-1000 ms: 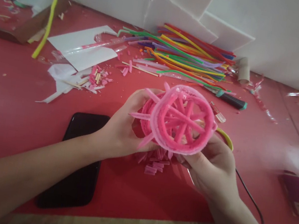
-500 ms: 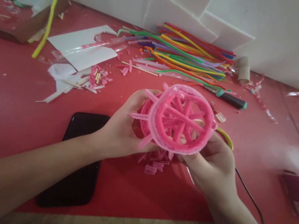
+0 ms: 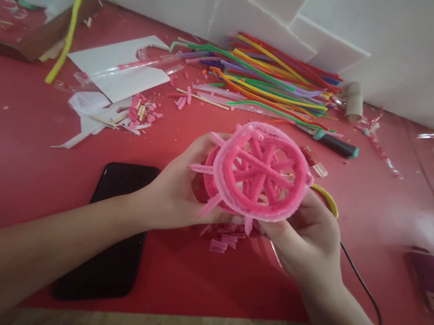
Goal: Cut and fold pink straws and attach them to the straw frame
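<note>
A pink wheel-shaped craft piece [image 3: 264, 170], with crossed spokes and pointed spikes round its rim, is held up over the red table. More pink rings show behind and below it. My left hand [image 3: 181, 184] wraps round its left side, thumb underneath. At the lower right, my right hand [image 3: 307, 237] grips the piece, its fingers partly hidden behind the rim. Small cut pink pieces [image 3: 224, 243] lie on the table just beneath. A black phone [image 3: 110, 260] rests under my left forearm.
Colourful fuzzy sticks [image 3: 277, 79] are piled at the back, with a dark-handled cutter [image 3: 336, 145] in front. White paper [image 3: 112, 72] and pink scraps [image 3: 145, 112] lie left. A brown tray [image 3: 44, 39] stands far left, a maroon box [image 3: 430, 281] far right.
The pink piece has shifted slightly left and tilted a little in my hands. Both hands keep their hold.
</note>
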`<state>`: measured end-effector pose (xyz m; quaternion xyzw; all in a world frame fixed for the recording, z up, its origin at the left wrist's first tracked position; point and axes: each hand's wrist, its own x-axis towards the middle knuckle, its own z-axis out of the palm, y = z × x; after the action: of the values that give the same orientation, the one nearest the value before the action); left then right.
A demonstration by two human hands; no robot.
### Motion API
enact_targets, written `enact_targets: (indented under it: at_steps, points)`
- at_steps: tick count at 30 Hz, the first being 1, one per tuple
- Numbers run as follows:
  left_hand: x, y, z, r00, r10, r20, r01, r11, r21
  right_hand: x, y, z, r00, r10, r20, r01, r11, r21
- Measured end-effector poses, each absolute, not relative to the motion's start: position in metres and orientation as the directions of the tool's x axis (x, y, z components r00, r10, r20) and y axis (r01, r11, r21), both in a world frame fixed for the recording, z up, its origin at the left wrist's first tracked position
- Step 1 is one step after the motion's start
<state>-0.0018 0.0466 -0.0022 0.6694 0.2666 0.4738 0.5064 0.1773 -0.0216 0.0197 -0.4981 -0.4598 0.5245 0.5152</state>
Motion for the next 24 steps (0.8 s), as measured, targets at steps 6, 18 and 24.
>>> enact_targets:
  at_steps: [6,18,24]
  points:
    - [-0.005,0.047,-0.007,0.553,0.745,0.373,-0.088,-0.393,0.915,0.181,-0.022,0.015,0.096,0.994,-0.054,-0.086,-0.046,-0.995]
    - [-0.005,0.054,-0.006,0.235,0.935,0.265,-0.201,-0.220,0.955,0.272,-0.009,0.028,-0.114,0.993,0.025,0.885,0.113,-0.452]
    - [-0.010,0.057,-0.018,0.144,0.958,0.248,-0.268,-0.204,0.942,0.265,-0.008,-0.001,-0.318,0.945,-0.080,0.925,0.291,-0.245]
